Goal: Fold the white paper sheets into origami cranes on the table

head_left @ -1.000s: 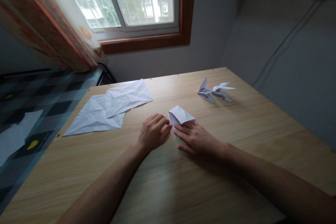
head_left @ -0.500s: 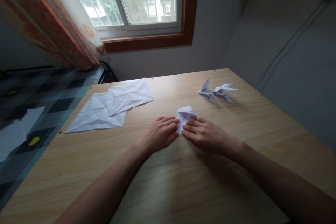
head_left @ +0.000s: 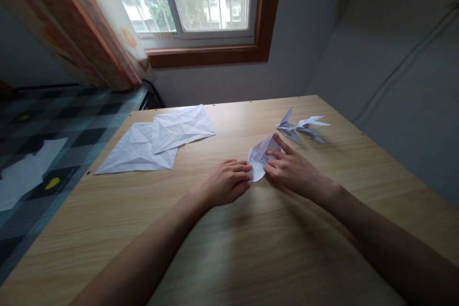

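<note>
1. Folded white paper (head_left: 258,158): centre of frame, slightly right, on the wood-grain table (head_left: 215,248). Creased; right side curved and lifted toward the upper right. Between both hands, touching both.
2. Handling, judged: very light, thin, flexible; stiffer along folds. Probably slid easily on the smooth top, so it wanted a steadying press. Not brittle, but likely to crumple or tear under a hard squeeze, and stray creases would likely stay.
3. Best hold, judged: light fingertip pressure on the left edge, soft grip on the loose flap near its upper-right corner; mid-panel squeezing looked risky.
4. Left hand (head_left: 231,182): left of the paper, fingers close together, tips on its left edge, thumb apart below. Pinch or plain press: could not tell.
5. Right hand (head_left: 292,167): right of the paper, index finger stretched to the top corner, other fingers bent against the right side. Thumb hidden, so pinch could not be told.
6. Upper right of centre: pointed folded paper pieces (head_left: 303,126), apart from the hands.
7. Left of centre: two overlapping creased sheets (head_left: 184,126), flat.
8. Top: window (head_left: 215,0).
</note>
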`<state>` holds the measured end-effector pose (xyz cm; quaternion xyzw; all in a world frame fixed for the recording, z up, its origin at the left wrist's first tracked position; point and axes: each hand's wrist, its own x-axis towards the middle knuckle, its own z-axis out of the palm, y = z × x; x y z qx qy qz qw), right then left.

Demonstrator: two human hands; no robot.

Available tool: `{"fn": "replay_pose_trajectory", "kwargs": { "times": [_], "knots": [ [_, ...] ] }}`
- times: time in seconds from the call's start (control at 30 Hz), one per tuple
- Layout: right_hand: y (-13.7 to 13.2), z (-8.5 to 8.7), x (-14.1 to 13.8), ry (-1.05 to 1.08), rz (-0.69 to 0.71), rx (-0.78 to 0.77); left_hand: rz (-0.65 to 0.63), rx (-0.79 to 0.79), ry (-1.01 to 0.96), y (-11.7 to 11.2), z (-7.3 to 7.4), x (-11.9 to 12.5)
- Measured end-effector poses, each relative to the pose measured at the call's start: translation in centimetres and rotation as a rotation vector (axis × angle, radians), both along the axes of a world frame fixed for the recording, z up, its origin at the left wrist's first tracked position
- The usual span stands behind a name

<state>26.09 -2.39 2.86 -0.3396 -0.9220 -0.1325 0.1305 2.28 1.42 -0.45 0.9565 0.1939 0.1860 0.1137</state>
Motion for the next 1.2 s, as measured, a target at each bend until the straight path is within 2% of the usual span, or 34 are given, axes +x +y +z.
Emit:
{"fn": "replay_pose_trajectory", "kwargs": {
  "times": [0.2, 0.37, 0.47, 0.53, 0.6, 0.67, 0.77, 0.83, 0.93, 1.03, 1.2],
  "knots": [
    [1.3, -0.1, -1.3, -0.010, -0.032, 0.021, -0.005, -0.005, -0.067, 0.0, -0.1, 0.2],
    [1.8, -1.2, -1.4, 0.079, 0.012, 0.041, -0.017, 0.046, -0.015, -0.2, 0.1, 0.2],
    [1.6, -2.2, -0.5, 0.256, 0.040, 0.189, -0.021, 0.087, 0.015, -0.2, 0.0, 0.2],
    [1.7, -2.8, 0.1, 0.483, -0.049, 0.237, -0.009, 0.087, 0.029, -0.1, -0.1, 0.1],
    [2.1, -3.4, 0.7, 0.716, -0.164, 0.132, -0.002, 0.082, 0.030, -0.1, -0.1, 0.1],
    [2.7, -3.9, 1.0, 0.891, -0.223, -0.102, -0.008, 0.075, 0.023, -0.1, -0.1, 0.1],
    [3.6, -4.3, 0.9, 0.980, -0.250, -0.453, -0.032, 0.060, 0.018, -0.2, 0.0, 0.0],
    [4.0, -4.5, 0.7, 0.967, -0.274, -0.542, -0.047, 0.044, 0.019, -0.2, -0.1, 0.0],
    [4.2, -4.5, 0.3, 0.927, -0.319, -0.489, -0.058, 0.032, 0.021, -0.2, -0.2, -0.1],
    [3.8, -4.4, -0.3, 0.857, -0.335, -0.363, -0.053, 0.036, 0.044, -0.3, -0.1, -0.1],
    [2.5, -3.6, -1.4, 0.880, -0.188, -0.163, -0.052, 0.055, 0.076, -0.4, 0.5, 0.1]
  ]
}}
